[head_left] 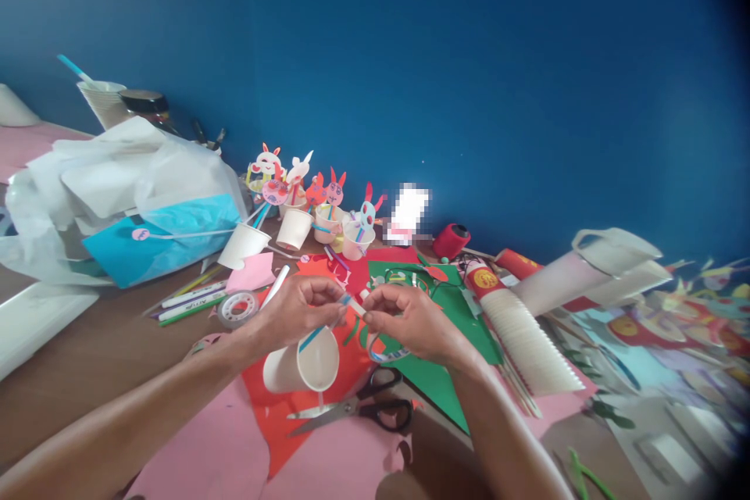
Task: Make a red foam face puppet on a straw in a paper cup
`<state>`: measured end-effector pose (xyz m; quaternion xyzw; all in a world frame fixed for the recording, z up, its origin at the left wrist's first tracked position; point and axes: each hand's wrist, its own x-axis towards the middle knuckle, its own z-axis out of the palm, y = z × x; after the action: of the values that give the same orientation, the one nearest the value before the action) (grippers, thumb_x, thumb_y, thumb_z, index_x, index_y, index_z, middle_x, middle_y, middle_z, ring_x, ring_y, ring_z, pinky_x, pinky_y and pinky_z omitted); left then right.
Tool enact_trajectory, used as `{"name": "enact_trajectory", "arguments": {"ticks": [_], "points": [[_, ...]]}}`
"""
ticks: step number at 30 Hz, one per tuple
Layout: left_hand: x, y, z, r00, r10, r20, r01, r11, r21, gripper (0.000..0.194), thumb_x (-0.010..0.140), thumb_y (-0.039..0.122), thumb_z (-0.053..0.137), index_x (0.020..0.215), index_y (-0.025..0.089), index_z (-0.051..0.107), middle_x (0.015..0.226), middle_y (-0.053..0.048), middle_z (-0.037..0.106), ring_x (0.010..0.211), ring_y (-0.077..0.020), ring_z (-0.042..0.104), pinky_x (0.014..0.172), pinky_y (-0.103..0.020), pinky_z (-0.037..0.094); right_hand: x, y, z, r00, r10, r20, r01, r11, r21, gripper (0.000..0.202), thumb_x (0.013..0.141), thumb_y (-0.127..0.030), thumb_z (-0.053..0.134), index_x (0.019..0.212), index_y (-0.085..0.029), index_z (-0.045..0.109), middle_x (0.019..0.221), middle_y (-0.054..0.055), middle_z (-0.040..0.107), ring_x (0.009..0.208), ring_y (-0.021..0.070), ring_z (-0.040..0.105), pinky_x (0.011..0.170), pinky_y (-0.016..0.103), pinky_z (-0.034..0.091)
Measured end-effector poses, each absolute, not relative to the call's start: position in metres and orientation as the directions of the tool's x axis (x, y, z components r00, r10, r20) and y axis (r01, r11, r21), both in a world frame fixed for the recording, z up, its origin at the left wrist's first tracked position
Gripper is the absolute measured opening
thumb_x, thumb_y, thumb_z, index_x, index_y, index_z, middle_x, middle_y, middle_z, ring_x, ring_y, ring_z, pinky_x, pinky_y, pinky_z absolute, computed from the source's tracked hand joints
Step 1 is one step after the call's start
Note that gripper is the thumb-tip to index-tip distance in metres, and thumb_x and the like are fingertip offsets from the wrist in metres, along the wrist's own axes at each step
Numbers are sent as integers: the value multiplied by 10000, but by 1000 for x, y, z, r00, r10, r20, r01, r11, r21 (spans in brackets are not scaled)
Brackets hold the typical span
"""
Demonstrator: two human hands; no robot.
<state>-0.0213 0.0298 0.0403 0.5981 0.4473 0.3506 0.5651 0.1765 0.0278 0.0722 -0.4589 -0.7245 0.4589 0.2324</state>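
Note:
My left hand (305, 305) is closed in a pinch on a blue straw (310, 339), which slants up from the mouth of a white paper cup (284, 369). The cup lies tilted on its side below that hand. Close by, my right hand (407, 322) pinches a short white strip (355, 306); its far end meets the blue tip near my left fingertips. Whether the strip is tape or paper, I cannot tell. Black-handled scissors (351, 408) lie partly open under the cup. A tape roll (387, 355) sits below my right fingers.
Paper cups with animal cut-outs on straws (358, 238) stand along the wall. Left are a plastic bag (134, 172), markers (191, 303) and another tape roll (237, 308). Right lie green paper (457, 320), stacked cups (536, 340) and a white jug (562, 281). Pink paper (205, 437) lies in front.

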Motion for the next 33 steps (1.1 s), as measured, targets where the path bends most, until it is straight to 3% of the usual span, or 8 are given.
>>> {"name": "enact_trajectory", "arguments": {"ticks": [13, 20, 27, 33], "points": [[-23, 28, 52, 329, 944, -34, 283, -64, 957, 123, 715, 257, 578, 745, 143, 610, 643, -15, 653, 619, -138, 598, 597, -244, 463, 175, 26, 72, -503, 860, -86, 394, 140, -908, 214, 771, -311, 548, 925, -166, 582, 712, 9, 619, 648, 111, 567, 560, 197, 419], [-25, 27, 70, 299, 954, -18, 334, -87, 939, 134, 700, 256, 579, 761, 144, 619, 642, -16, 647, 615, -136, 581, 592, -233, 455, 173, 28, 70, -519, 848, -105, 342, 93, -935, 203, 802, -324, 497, 907, -173, 582, 687, -18, 543, 491, 50, 418, 455, 162, 374], [-30, 28, 66, 284, 959, 12, 367, -121, 922, 139, 697, 261, 569, 752, 148, 628, 648, -9, 643, 625, -140, 582, 586, -226, 450, 172, 27, 68, -524, 846, -100, 364, 116, -924, 244, 814, -351, 469, 958, -181, 568, 672, -22, 532, 514, 69, 451, 480, 182, 403], [-38, 35, 56, 266, 964, 10, 402, -121, 908, 169, 705, 294, 562, 751, 147, 632, 615, 4, 620, 563, -120, 550, 506, -200, 406, 176, 23, 76, -539, 838, -84, 479, 223, -849, 310, 756, -254, 555, 1064, -219, 566, 783, -9, 622, 651, 98, 547, 564, 193, 412]]}}
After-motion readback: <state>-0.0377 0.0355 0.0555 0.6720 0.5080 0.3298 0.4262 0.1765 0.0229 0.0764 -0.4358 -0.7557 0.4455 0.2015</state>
